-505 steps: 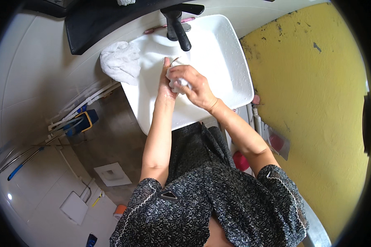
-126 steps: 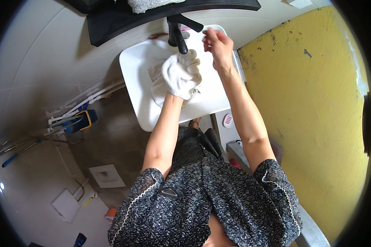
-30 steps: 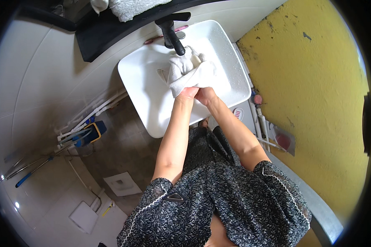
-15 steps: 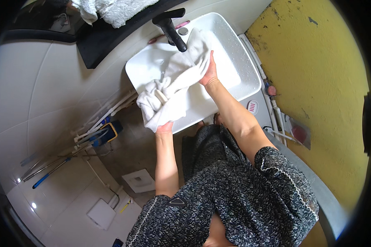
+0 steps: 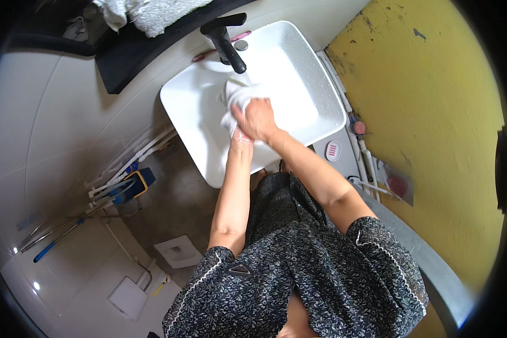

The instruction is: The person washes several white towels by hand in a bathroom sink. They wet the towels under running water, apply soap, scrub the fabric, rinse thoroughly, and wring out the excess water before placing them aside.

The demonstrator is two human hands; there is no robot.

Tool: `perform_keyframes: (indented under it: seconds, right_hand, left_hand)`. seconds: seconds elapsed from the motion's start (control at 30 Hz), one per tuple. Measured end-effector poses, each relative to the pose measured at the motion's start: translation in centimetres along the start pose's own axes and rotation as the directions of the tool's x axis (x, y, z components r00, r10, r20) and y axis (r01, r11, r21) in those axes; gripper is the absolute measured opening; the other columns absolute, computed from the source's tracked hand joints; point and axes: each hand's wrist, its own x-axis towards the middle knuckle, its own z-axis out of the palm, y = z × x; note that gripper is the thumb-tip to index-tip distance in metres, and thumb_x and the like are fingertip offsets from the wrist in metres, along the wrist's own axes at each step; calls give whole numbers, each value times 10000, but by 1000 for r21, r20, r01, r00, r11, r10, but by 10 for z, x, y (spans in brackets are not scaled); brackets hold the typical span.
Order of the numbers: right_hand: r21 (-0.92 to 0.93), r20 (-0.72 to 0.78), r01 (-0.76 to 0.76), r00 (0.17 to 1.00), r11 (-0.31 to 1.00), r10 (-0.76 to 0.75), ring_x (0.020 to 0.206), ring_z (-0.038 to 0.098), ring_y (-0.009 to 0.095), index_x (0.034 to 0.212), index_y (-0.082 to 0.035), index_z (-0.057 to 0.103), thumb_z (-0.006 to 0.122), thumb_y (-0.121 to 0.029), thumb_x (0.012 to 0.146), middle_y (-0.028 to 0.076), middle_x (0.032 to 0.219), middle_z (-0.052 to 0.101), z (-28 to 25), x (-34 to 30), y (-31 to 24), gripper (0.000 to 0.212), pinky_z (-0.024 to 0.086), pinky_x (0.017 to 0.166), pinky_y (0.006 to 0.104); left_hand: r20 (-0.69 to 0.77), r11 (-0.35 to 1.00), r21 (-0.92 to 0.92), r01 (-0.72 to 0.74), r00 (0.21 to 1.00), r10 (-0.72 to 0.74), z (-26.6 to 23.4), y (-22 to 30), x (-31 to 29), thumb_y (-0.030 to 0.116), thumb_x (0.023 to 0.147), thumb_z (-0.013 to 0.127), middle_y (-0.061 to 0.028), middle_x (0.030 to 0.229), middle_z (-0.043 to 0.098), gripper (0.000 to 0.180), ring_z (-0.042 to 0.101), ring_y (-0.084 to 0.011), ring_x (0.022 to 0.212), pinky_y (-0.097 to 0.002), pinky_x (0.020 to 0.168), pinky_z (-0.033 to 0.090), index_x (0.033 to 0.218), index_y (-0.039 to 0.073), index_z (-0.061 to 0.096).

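Note:
Bunched into a small bundle, a wet white towel is held over the basin of a white sink. My right hand lies over the towel, its fingers closed round it from above. Underneath, my left hand grips the same bundle; the cloth and my right hand hide its fingers. Wet suds or water show on the left wrist. Just beyond the towel stands a black faucet, with a thin stream of water running from its spout onto the cloth.
Pink toothbrush-like sticks lie behind the faucet. Right of the sink are a soap dish, white pipes and a yellow wall. A black shelf bears another white towel. A blue bucket stands lower left.
The towel was stretched out between my two hands; now it is gathered into a bundle. My left hand has moved up and right, my right hand down and left, so they meet.

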Motion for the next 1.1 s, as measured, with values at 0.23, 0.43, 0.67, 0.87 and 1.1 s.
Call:
perform_keyframes:
  seconds: [0.23,0.43,0.67,0.87,1.1]
  right_hand:
    - [777,324,-544,777,317,540,837,658,284,1068,68,622,534,-206,926,188,922,676,16,47,39,321,538,722,370]
    - [732,-106,-107,958,673,267,916,627,383,1085,31,616,487,-1,768,200,978,649,15,-3,1,344,496,829,440]
    - [36,66,104,992,994,-106,1025,503,336,973,-30,639,607,-388,796,222,1120,542,-26,3,-54,401,361,881,434]
    - [131,53,240,967,962,-249,1353,323,422,1302,-156,553,535,-192,801,200,1462,363,5,-9,-58,502,226,1089,643]
    - [489,44,-87,996,868,75,1305,399,429,1297,-62,541,471,-270,940,268,1399,430,20,52,-31,419,352,1070,441]
  left_hand:
    - [-29,996,23,92,995,-91,16,25,-25,383,1008,408,-85,1382,482,473,441,-258,1297,-424,1095,356,1366,75,436]
    - [-166,992,-111,-55,986,36,-9,47,-16,560,954,422,-86,1375,492,635,454,-274,1286,-437,1099,345,1375,85,444]
    - [138,994,-111,14,990,2,5,39,-32,640,919,403,-103,1440,409,761,405,-268,1314,-421,1107,316,1460,110,322]
    - [240,966,-238,101,970,-43,-10,47,-23,591,949,389,-68,1511,321,725,332,-263,1370,-425,1143,250,1509,159,229]
    - [206,990,-124,70,978,-44,11,57,-37,608,938,398,-70,1553,232,746,239,-265,1415,-455,1162,201,1515,179,199]
